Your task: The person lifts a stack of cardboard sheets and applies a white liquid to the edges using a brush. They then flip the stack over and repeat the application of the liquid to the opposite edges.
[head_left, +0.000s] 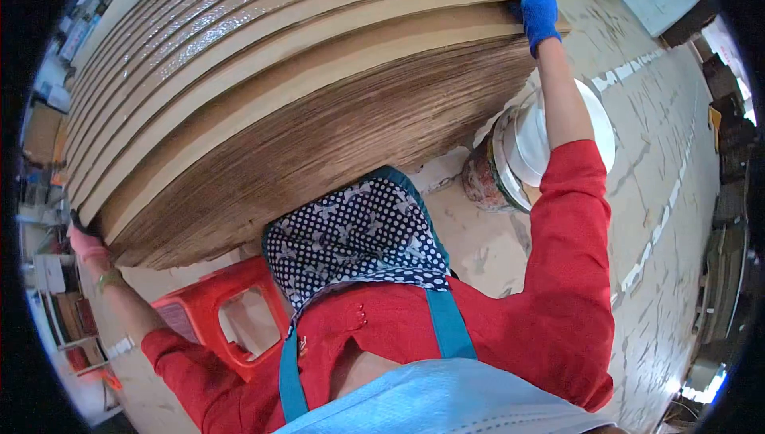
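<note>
A tall stack of brown cardboard sheets [343, 123] fills the space before me, its upper sheets fanned out in overlapping steps. My right hand [539, 15], in a blue glove, is closed around the right end of one upper cardboard sheet [446, 21]. At the far left end of the stack is my left hand [86, 244], in a pink glove with dark fingertips. It grips the sheet's left corner, its fingers partly hidden by the edge. Glossy clear film or tape [199, 35] shines across the farther sheets.
A red plastic stool [211, 290] stands below the stack on the left. On the right, white buckets [530, 147] sit on the floor near my right forearm. Cardboard piles [725, 259] line the far right; shelves with goods [60, 274] are at left.
</note>
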